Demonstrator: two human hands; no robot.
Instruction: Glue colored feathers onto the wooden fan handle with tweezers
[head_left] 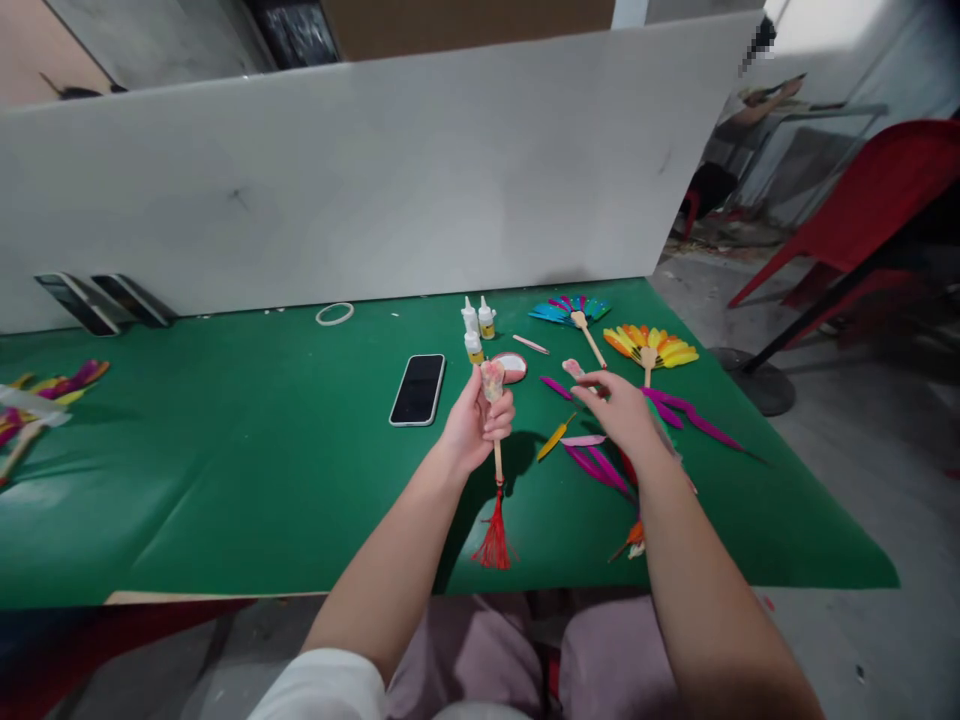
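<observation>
My left hand [484, 420] is wrapped round a wooden fan handle [498, 458], held upright above the table. Its flat head [492, 381] has a pale, pink-flecked pattern, and a red tassel [495, 540] hangs from the lower end. Over to the right, my right hand [619, 405] has thumb and forefinger close together at a second patterned fan handle [572, 368]; most of its stick is hidden by the fingers. Loose feathers, including a purple feather [600, 468], a yellow feather [553, 440] and a pink feather [583, 440], lie below and around that hand.
Several white glue bottles [486, 320] stand behind a small round dish [511, 368]. A phone [418, 390] lies left of them. At the back right are a blue feather fan [570, 310] and a yellow feather fan [651, 348]. A white board [375, 190] borders the green table [262, 450].
</observation>
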